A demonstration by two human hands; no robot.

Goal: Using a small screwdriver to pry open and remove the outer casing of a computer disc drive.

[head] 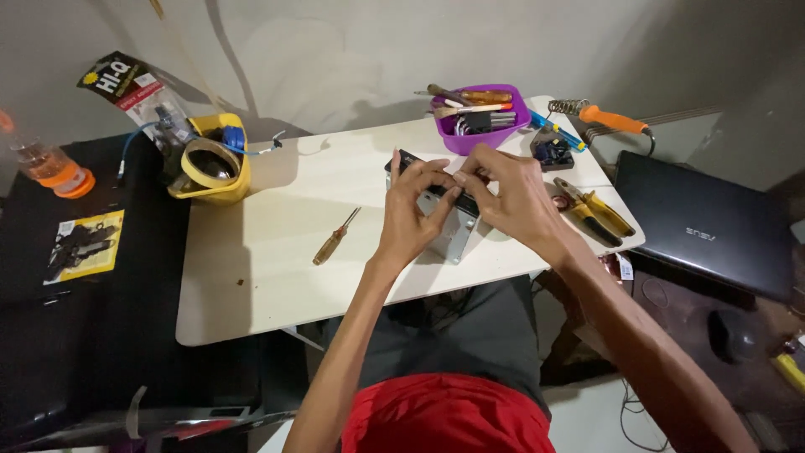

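My left hand and my right hand meet over a small metal box-shaped device with a dark top that stands on the cream table. Both hands pinch at its upper edge with fingertips close together; what they pinch is too small to tell. The hands hide most of the device. A screwdriver with an amber handle lies loose on the table to the left of my left hand.
A purple tub of tools stands at the back. Yellow pliers lie at the right edge, a soldering iron behind them. A yellow container with tape rolls sits back left. A closed laptop lies to the right.
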